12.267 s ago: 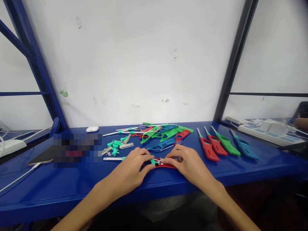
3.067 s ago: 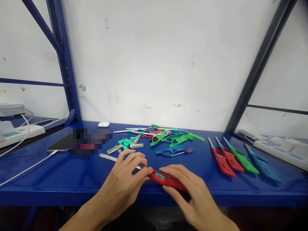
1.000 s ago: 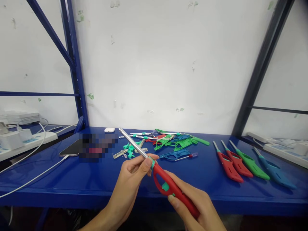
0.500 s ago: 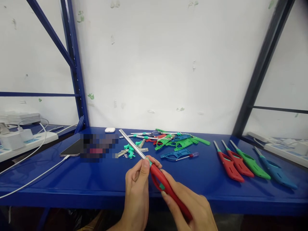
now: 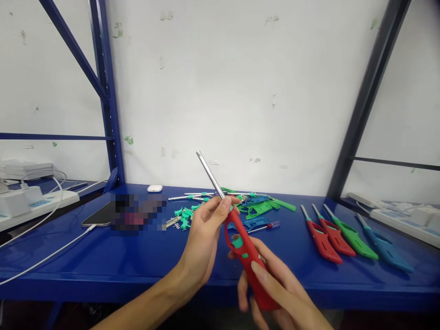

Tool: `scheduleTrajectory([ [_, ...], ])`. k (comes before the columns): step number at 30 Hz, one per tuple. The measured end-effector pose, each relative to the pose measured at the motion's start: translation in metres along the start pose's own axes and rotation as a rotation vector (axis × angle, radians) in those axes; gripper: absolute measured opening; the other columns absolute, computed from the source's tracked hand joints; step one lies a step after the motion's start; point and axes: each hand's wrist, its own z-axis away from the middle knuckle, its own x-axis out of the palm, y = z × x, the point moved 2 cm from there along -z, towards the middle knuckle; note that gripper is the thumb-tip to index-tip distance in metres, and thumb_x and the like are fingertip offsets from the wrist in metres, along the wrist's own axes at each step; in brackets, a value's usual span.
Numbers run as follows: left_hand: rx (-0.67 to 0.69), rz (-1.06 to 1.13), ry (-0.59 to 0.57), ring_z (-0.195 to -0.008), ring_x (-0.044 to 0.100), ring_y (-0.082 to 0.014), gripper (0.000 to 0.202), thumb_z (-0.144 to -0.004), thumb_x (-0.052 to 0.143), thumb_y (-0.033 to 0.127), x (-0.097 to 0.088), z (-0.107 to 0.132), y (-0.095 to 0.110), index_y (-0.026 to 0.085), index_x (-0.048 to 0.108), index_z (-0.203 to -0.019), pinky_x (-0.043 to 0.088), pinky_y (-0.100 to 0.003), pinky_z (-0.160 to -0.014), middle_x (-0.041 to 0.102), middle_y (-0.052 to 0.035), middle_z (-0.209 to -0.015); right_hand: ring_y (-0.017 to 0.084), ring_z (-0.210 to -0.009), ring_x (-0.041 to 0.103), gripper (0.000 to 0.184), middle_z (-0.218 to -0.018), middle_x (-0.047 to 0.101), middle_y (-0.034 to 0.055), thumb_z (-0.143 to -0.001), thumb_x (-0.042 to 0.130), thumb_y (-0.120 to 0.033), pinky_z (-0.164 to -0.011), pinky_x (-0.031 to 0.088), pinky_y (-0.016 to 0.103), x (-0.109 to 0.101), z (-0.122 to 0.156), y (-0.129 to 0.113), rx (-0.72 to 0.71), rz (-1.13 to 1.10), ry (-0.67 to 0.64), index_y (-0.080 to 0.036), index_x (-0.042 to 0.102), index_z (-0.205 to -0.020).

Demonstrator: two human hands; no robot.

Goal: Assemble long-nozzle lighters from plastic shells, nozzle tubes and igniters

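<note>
I hold a red long-nosed lighter (image 5: 244, 251) above the front of the blue bench (image 5: 137, 261), its metal tube slanting up to the left. My right hand (image 5: 275, 293) is wrapped round the red handle. My left hand (image 5: 206, 233) pinches the neck where the tube meets the handle. A teal trigger shows in the handle's loop.
Several finished lighters, red, green and blue, lie in a row at the right (image 5: 347, 233). A heap of loose shells, tubes and teal parts (image 5: 240, 204) sits behind my hands. A phone (image 5: 98, 215) with a white cable, an earbud case (image 5: 154, 188) and power strips (image 5: 20, 201) are left.
I lifted the lighter higher and tilted its tube more steeply upward. Before that it was pressed together flat on the bench, then picked up.
</note>
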Motion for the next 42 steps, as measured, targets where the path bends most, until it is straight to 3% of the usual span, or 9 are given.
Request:
scheduleTrajectory([
  [3, -0.038, 0.072, -0.088, -0.083, 0.051, -0.0165, 0.028, -0.100, 0.064, 0.044, 0.007, -0.003, 0.003, 0.018, 0.074, -0.103, 0.044, -0.025, -0.076, 0.055, -0.0025, -0.086, 0.000, -0.040, 0.028, 0.070, -0.088, 0.069, 0.0036, -0.094, 0.067, -0.064, -0.036, 0.023, 0.013, 0.006, -0.001, -0.003, 0.044, -0.127, 0.002, -0.027, 0.048, -0.150],
  [5, -0.006, 0.141, -0.106, -0.081, 0.051, -0.0165, 0.030, -0.103, 0.058, 0.046, 0.009, -0.001, 0.001, 0.020, 0.068, -0.093, 0.044, -0.025, -0.075, 0.054, -0.0018, -0.085, 0.000, -0.039, 0.021, 0.075, -0.073, 0.063, -0.0026, -0.093, 0.067, -0.068, -0.036, 0.017, 0.013, 0.013, -0.003, -0.001, 0.053, -0.147, 0.008, -0.025, 0.046, -0.152],
  [12, 0.123, 0.169, -0.011, -0.085, 0.056, -0.0194, 0.039, -0.107, 0.052, 0.040, 0.010, 0.006, -0.011, 0.020, 0.053, -0.074, 0.045, -0.029, -0.089, 0.058, -0.0026, -0.077, 0.005, -0.047, 0.030, 0.076, -0.065, 0.047, -0.0057, -0.088, 0.071, -0.070, -0.042, 0.025, 0.015, 0.030, -0.006, 0.018, 0.009, -0.116, 0.130, -0.023, 0.056, -0.145],
  [18, 0.111, 0.193, 0.165, -0.074, 0.054, -0.0181, 0.041, -0.105, 0.053, 0.043, 0.010, 0.011, -0.024, 0.020, 0.052, -0.071, 0.044, -0.028, -0.074, 0.065, -0.0043, -0.074, 0.010, -0.055, 0.041, 0.066, -0.074, 0.052, 0.0002, -0.085, 0.074, -0.069, -0.046, 0.038, 0.021, 0.035, -0.011, 0.020, -0.127, -0.060, 0.226, -0.022, 0.068, -0.132],
  [22, 0.069, 0.190, 0.188, -0.074, 0.058, -0.0185, 0.042, -0.106, 0.050, 0.041, 0.012, 0.017, -0.024, 0.020, 0.053, -0.070, 0.046, -0.028, -0.076, 0.068, -0.0053, -0.074, 0.008, -0.051, 0.034, 0.066, -0.070, 0.048, -0.0021, -0.088, 0.070, -0.069, -0.041, 0.026, 0.019, 0.037, -0.006, 0.015, -0.112, 0.022, 0.239, -0.020, 0.067, -0.132],
  [27, 0.045, 0.195, 0.217, -0.079, 0.064, -0.0183, 0.041, -0.105, 0.053, 0.043, 0.016, 0.023, -0.020, 0.020, 0.054, -0.070, 0.049, -0.026, -0.078, 0.072, -0.0047, -0.081, 0.002, -0.042, 0.014, 0.073, -0.062, 0.036, -0.0100, -0.091, 0.063, -0.074, -0.036, 0.010, 0.016, 0.033, 0.003, 0.011, 0.072, 0.078, 0.197, -0.021, 0.057, -0.141],
  [32, -0.011, 0.183, -0.006, -0.085, 0.066, -0.0186, 0.038, -0.104, 0.057, 0.041, 0.015, 0.017, 0.000, 0.018, 0.057, -0.074, 0.044, -0.020, -0.059, 0.076, -0.0093, -0.087, 0.000, -0.038, 0.014, 0.074, -0.061, 0.043, -0.0123, -0.087, 0.071, -0.072, -0.035, 0.013, 0.011, 0.028, 0.001, 0.002, 0.137, -0.181, 0.024, -0.026, 0.052, -0.141],
  [36, -0.035, 0.178, -0.228, -0.091, 0.069, -0.0223, 0.029, -0.106, 0.054, 0.045, 0.009, 0.006, 0.013, 0.019, 0.067, -0.107, 0.033, -0.020, -0.046, 0.078, -0.0116, -0.098, 0.000, -0.037, 0.013, 0.057, -0.059, 0.042, -0.0136, -0.093, 0.069, -0.065, -0.034, 0.015, 0.009, 0.029, 0.000, -0.001, 0.158, -0.377, -0.149, -0.027, 0.056, -0.133],
  [42, 0.056, 0.281, -0.282, -0.096, 0.066, -0.0231, 0.047, -0.112, 0.038, 0.043, 0.024, 0.002, -0.004, 0.021, 0.050, -0.072, 0.052, -0.036, -0.091, 0.072, -0.0079, -0.087, 0.000, -0.032, 0.012, 0.068, -0.052, 0.042, -0.0158, -0.089, 0.072, -0.068, -0.031, 0.013, 0.011, 0.026, 0.001, 0.005, 0.230, -0.495, -0.189, -0.025, 0.052, -0.138],
])
